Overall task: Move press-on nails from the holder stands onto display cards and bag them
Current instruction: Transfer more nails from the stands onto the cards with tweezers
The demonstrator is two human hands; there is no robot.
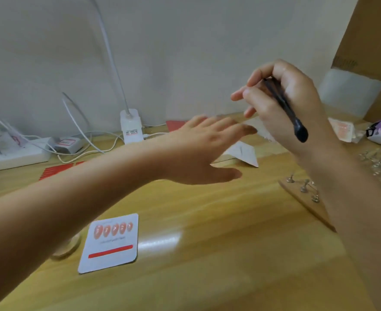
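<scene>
Nail card laid out, both hands up over the wooden tabletop point(207, 232)

A slim black tool point(284, 106) is gripped by the right hand point(283, 102); the left hand point(205, 149) is held flat, grip open and empty, above a white display card with five orange press-on nails point(108, 242) near the front edge.

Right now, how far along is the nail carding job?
Done: five nails sit on the display card. In hand: the right hand grips a black tool; the left hand reaches open toward white sheets. Left: the card is unbagged; the holder stands look bare.

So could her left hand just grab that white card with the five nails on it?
Probably yes. The left hand is open and empty, and the nail card lies flat on bare desk, nearer the person, below the forearm, nothing covering it.
</scene>
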